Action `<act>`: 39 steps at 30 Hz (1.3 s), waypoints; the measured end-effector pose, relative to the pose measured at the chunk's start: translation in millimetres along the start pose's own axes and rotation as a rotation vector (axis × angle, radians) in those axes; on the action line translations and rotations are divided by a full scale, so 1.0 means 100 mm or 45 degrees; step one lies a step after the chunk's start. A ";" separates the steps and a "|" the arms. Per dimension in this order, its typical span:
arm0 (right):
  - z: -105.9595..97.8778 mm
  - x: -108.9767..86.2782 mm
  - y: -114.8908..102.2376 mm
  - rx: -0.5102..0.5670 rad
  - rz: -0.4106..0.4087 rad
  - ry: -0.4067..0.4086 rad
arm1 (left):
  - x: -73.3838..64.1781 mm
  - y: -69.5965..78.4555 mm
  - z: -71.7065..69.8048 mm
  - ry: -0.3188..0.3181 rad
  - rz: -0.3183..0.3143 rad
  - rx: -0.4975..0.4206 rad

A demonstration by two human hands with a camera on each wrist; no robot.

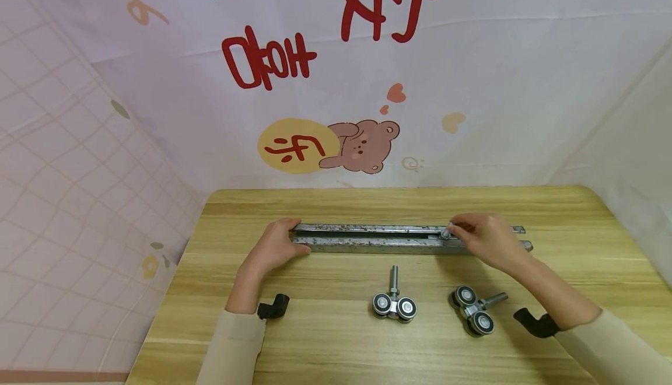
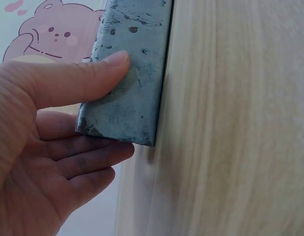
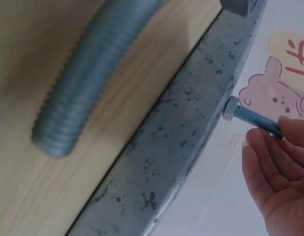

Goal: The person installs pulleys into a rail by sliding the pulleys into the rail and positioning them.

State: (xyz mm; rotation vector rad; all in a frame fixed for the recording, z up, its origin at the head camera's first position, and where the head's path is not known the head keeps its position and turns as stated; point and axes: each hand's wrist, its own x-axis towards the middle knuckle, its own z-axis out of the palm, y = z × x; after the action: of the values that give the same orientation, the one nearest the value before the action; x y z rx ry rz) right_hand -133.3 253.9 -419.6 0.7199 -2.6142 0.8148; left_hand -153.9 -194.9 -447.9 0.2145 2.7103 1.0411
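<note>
A long grey metal track (image 1: 362,248) with a slot along its top lies across the table, its surface speckled and worn. My left hand (image 1: 272,249) grips the track's left end, the thumb on its near side in the left wrist view and the other fingers beyond. Near the right end, my right hand (image 1: 488,238) pinches a threaded bolt (image 3: 257,119) by its tip. The bolt, with a hex nut (image 3: 231,108) at its base, sticks up out of the slot. Whatever carries it inside the track is hidden.
In front of the track lie two loose roller trolleys, one near the middle (image 1: 382,303) and one at the right (image 1: 482,322), each with a threaded bolt. The wooden table (image 1: 325,344) meets a printed cloth (image 1: 499,81) behind. Black pieces show by both wrists.
</note>
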 end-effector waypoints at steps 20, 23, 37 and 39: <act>0.08 0.13 -0.10 0.037 0.032 -0.123 | -0.01 0.01 -0.01 -0.015 -0.015 -0.014; 0.09 0.15 -0.12 0.047 0.042 -0.146 | -0.01 0.01 -0.01 -0.014 -0.012 -0.014; 0.20 0.28 -0.23 0.058 -0.030 -0.166 | -0.01 0.00 0.00 -0.018 -0.010 -0.016; 0.22 0.30 -0.25 0.054 -0.029 -0.176 | -0.01 0.00 -0.01 -0.017 -0.011 -0.017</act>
State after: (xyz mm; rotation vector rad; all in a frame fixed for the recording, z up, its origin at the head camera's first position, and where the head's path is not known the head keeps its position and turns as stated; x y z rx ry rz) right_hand -147.4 212.2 -413.5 0.8441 -2.7122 0.8449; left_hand -153.3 -195.5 -446.6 0.2063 2.6890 1.0511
